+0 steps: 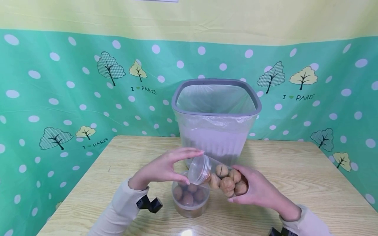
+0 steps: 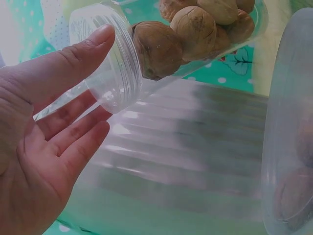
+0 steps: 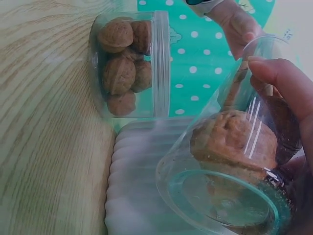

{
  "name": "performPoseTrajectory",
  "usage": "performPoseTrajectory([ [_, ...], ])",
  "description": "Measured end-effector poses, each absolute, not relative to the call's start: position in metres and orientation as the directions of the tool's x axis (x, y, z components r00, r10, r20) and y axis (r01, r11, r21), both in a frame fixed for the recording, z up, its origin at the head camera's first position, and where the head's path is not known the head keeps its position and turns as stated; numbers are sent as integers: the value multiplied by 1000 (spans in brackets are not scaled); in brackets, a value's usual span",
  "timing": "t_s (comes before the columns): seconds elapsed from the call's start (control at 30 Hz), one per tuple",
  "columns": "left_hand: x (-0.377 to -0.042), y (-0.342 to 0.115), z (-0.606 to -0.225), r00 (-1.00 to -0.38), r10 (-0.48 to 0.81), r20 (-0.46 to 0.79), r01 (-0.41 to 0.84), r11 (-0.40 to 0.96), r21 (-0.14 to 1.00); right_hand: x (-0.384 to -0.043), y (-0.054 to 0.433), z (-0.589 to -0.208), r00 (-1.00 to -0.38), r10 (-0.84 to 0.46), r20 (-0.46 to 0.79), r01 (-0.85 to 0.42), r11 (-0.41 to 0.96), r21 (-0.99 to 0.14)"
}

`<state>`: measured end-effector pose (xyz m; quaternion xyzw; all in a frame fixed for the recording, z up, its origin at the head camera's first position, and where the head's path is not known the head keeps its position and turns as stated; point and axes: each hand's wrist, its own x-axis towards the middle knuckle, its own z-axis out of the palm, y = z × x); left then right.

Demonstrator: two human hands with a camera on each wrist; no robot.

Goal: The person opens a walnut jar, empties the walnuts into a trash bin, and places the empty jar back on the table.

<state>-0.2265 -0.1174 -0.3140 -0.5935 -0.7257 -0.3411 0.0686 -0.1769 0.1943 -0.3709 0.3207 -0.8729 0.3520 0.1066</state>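
Observation:
A clear plastic jar (image 1: 218, 178) of walnuts lies tilted almost on its side above the table, its bottom end toward the right. My right hand (image 1: 257, 188) grips the jar's lower part, and its thumb shows along the wall in the right wrist view. At the other end, my left hand (image 1: 163, 167) holds the clear lid (image 1: 199, 169) between thumb and fingers. Walnuts (image 2: 193, 32) press against the jar's wall. Below the lid, a second clear jar (image 1: 191, 209) of walnuts stands upright on the table, its rim partly hidden by the held jar.
Behind both hands a pale waste bin (image 1: 215, 137) with a grey rim and a plastic liner stands on the wooden table (image 1: 141, 147). A green dotted cloth (image 1: 88, 75) hangs around the table's back and sides.

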Motion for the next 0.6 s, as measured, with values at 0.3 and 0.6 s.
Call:
performPoseTrajectory([
  [0.3,-223,-117,-313,-328,809,488,898,107,426,-176,195,-371,-777,-481,406,-628,548,-553],
  [0.6,-222,-116,-315,-387,792,472,876,156,457,-176,195,-373,-779,-470,415,-626,567,-535],
])
